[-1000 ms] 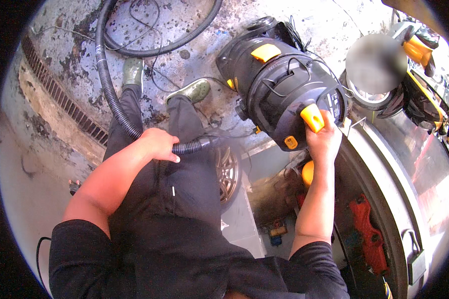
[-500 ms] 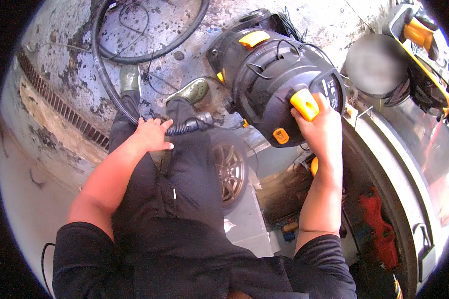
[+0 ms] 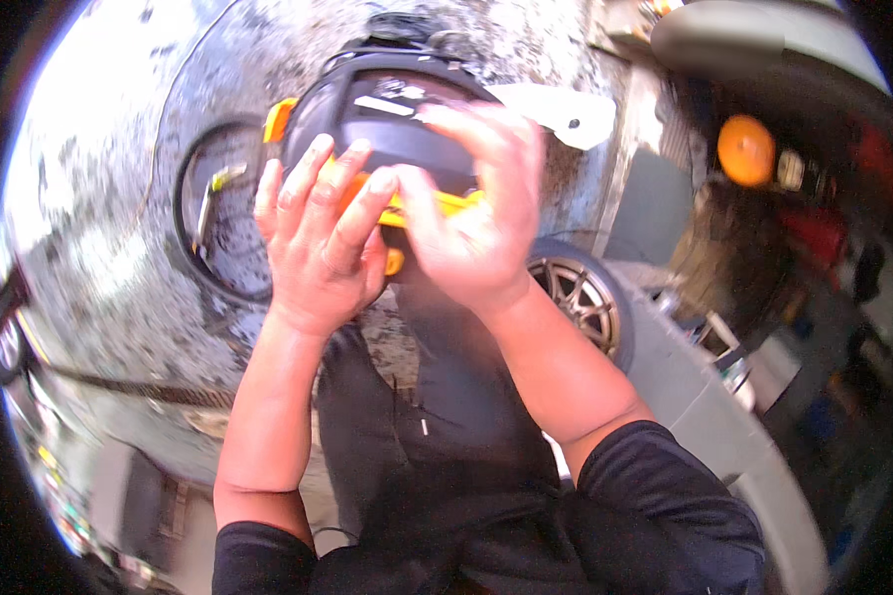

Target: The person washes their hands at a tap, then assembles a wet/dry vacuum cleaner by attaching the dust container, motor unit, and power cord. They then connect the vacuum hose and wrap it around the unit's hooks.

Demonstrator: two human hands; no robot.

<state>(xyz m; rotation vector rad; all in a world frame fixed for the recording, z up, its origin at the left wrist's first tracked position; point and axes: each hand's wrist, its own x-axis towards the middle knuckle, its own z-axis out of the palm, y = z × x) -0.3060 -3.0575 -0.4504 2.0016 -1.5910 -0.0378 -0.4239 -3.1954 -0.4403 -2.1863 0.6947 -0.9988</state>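
Observation:
In front of me stands a black vacuum cleaner (image 3: 422,139) with yellow parts. My left hand (image 3: 318,233) is over its left near side, fingers stretched out and spread. Beside it, my right hand (image 3: 481,203) is over the right near side, somewhat blurred, its thumb and fingers apart. Nothing shows in either hand. Part of a yellow handle (image 3: 456,203) shows between my hands; whether they touch it I cannot tell. A yellow latch (image 3: 280,119) sits at the cleaner's left edge. Its lower front is hidden behind my hands.
A black hose (image 3: 181,198) curves over the stained floor at left. To the right are a wheel (image 3: 580,297), a white sheet-like piece (image 3: 571,114) and a round orange object (image 3: 746,151). A long floor grate (image 3: 159,389) runs at lower left.
My right hand has let go of the cleaner's yellow handle. My left hand has left the hose and moved up to the cleaner. The view has turned, with the cleaner now nearer the middle.

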